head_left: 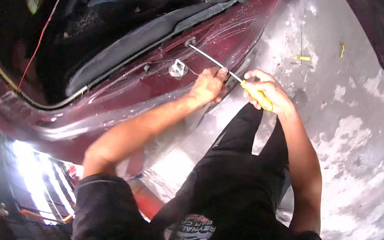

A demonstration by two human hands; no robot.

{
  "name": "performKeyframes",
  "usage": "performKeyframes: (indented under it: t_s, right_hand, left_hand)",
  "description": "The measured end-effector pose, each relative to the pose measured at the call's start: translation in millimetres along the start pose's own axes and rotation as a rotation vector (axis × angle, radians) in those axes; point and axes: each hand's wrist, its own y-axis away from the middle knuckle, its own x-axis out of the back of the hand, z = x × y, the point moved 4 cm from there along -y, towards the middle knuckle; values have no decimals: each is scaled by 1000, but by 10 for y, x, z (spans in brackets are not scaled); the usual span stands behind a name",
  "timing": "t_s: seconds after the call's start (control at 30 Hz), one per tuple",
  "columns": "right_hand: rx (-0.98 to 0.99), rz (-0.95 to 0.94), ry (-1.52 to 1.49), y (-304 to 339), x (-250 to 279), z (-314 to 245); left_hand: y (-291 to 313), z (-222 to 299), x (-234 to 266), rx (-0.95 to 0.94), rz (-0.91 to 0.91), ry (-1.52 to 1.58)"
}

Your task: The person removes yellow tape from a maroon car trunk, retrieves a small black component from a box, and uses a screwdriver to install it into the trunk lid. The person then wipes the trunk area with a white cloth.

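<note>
My right hand (273, 93) is closed around the yellow handle of a long-shafted screwdriver (211, 59). My left hand (207, 87) has its fingertips at the middle of the shaft, seemingly pinching it. The far end of the shaft meets a small dark round fitting (190, 41) on the dark red car body (225, 30). Nearer to me on the same painted panel sits a pale metal striker-like part (178, 69), with a small dark round knob (147, 67) to its left.
A thin tool with a yellow handle (302, 58) lies on the worn grey floor (346, 118), with a small yellow item (342, 50) beyond it. Black trim (127, 55) borders the dark car interior. A red wire (49, 29) hangs at the left. Bright light strips (39, 176) show at lower left.
</note>
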Motion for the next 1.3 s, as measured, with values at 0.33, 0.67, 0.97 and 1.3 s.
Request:
performKeyframes:
  t_s: [0.33, 0.67, 0.97, 1.3]
  right_hand:
    - [378, 249, 587, 367, -110, -9]
    - [-31, 251, -119, 621, -222, 105]
    - [804, 512, 1341, 845, -458, -123]
    - [242, 438, 390, 487, -152, 168]
  left_hand:
    - [-370, -346, -434, -232, 352, 1209]
    - [-426, -334, -187, -253, 414, 1364]
    - [-553, -323, -145, -101, 614, 1260]
    - [-333, -363, -429, -198, 255, 1308]
